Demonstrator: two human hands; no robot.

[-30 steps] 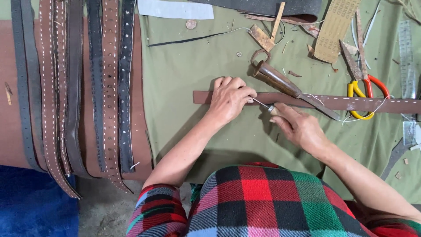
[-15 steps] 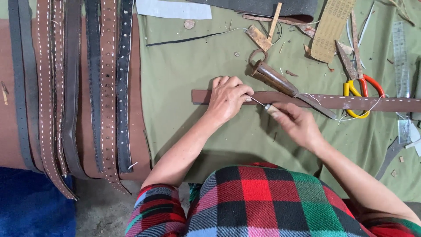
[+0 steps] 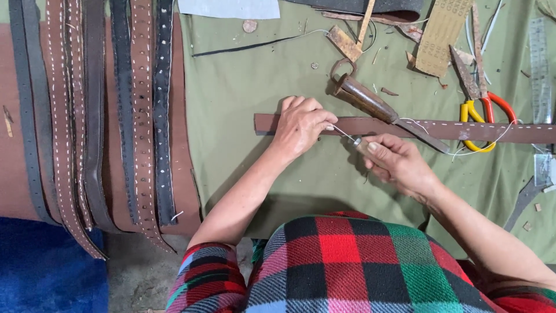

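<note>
Pinning the brown leather strap [image 3: 405, 126] mid-tabletop, the left hand [image 3: 301, 124] presses flat while the right hand [image 3: 394, 162] grips the awl [image 3: 354, 141], whose point, slipping, could jab those fingertips.

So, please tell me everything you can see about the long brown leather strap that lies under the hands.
The long brown leather strap lies flat across the green cloth, running from the middle to the right edge of the view. White stitches run along its right part. The left hand presses on it near its left end. The right hand holds a thin metal awl with a pale handle whose tip meets the strap. A dark wooden-handled tool and white thread lie across it.
</note>
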